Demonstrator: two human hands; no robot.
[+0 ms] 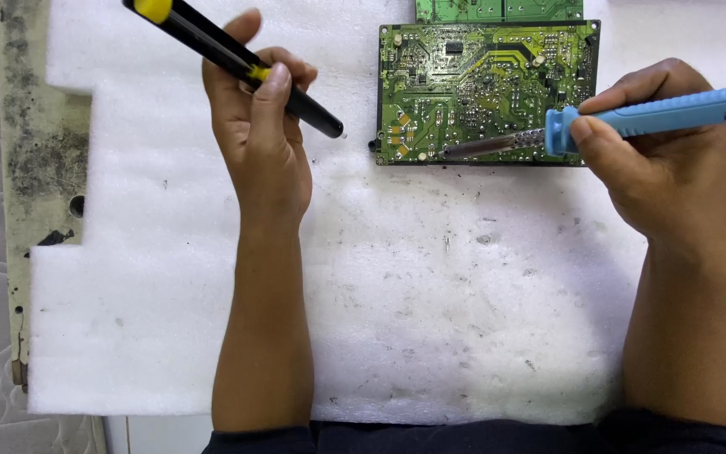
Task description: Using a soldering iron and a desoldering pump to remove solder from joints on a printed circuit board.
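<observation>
Your hands are well apart over the speckled white foam sheet (430,319). Right hand (665,160) grips a blue-handled soldering iron (632,118), tip on the green circuit board (485,88) (near edge); left hand (262,126) clamps a black-and-yellow desoldering pump (237,60).

Bright, even overhead light, soft shadows under both forearms, sharp focus throughout, no noticeable glare.

left hand (260,143) raised in closed grip, right hand (661,151) gripping, forearms parallel
</observation>
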